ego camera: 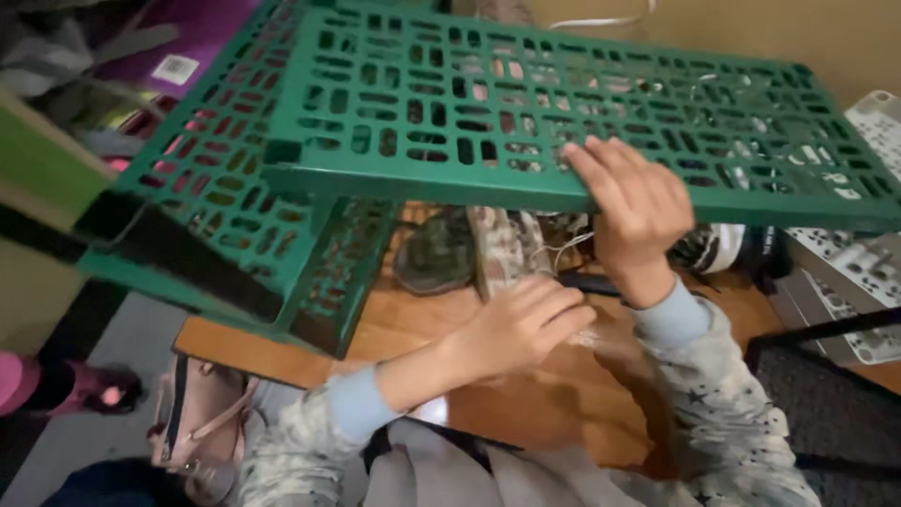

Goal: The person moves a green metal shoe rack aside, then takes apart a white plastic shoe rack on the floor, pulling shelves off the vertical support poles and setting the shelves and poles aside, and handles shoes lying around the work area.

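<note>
— Where are your hands right now?

— My right hand [633, 202] is up at centre right of the frame, on the front edge of the green plastic shelf [526, 103]. The fingers [601, 164] are curled over that edge from above, gripping it, with the palm against the rim.

— And the shelf itself?

— It fills the whole upper half, a slotted green panel tilted a little, running from upper left to the far right edge. A second green panel [235, 202] of the same lattice drops away to the left, ending in a dark corner at middle left.

— Left hand?

— My left hand [521, 324] is lower, just left of centre, under the shelf's front edge. The fingers are loosely curved and spread, holding nothing, resting on or just above the wooden floor [526, 404]; I can't tell if they touch.

— What's under the shelf?

— Shoes. A dark camouflage-patterned shoe [436, 253] just above my left hand, and a lighter patterned shoe [507, 244] beside it, laces trailing to the right.

— Anything else around?

— A pink bag [197, 422] with a dark strap at lower left, touching my left sleeve. A white slotted panel [863, 263] on the far right, and a dark mat [826, 404] at lower right.
</note>
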